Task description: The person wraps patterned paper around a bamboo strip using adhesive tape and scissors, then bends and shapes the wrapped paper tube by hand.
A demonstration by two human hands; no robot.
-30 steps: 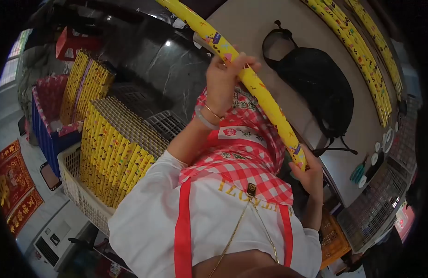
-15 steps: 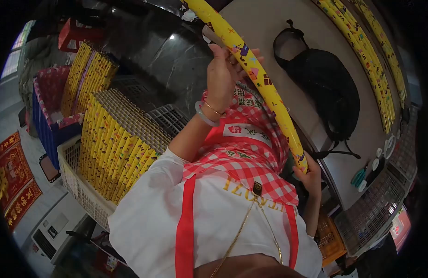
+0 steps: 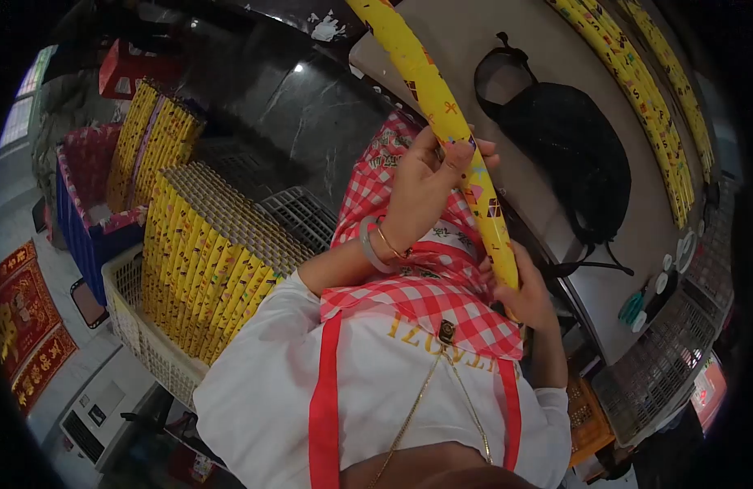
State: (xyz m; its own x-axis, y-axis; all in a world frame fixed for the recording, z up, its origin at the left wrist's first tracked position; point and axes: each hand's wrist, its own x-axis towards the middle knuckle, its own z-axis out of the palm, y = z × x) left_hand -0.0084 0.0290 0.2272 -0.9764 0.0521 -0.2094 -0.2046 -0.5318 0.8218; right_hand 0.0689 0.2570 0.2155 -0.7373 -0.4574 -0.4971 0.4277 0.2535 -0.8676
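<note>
A long yellow tube (image 3: 433, 90) with a glossy, colourfully printed surface runs slantwise in front of me, its far end cut off by the top edge. My left hand (image 3: 433, 175) is closed round its middle, thumb on top and fingertips showing on the far side. At the near end, my right hand (image 3: 527, 289) grips the tube close to my apron (image 3: 409, 289). The tube passes beside a table (image 3: 433, 33) on which lies a black strapped bag (image 3: 564, 147).
More yellow tubes (image 3: 637, 98) lie along the table's right side, near green-handled scissors (image 3: 633, 308). On my left, a cream basket (image 3: 160, 354) holds many stacked yellow tubes (image 3: 205, 277); a blue box (image 3: 91, 220) stands behind. Grey crates (image 3: 662, 375) are at right.
My left hand has come down and toward me, closing round the tube it was only resting against. The tube's near end and my right hand have shifted slightly left.
</note>
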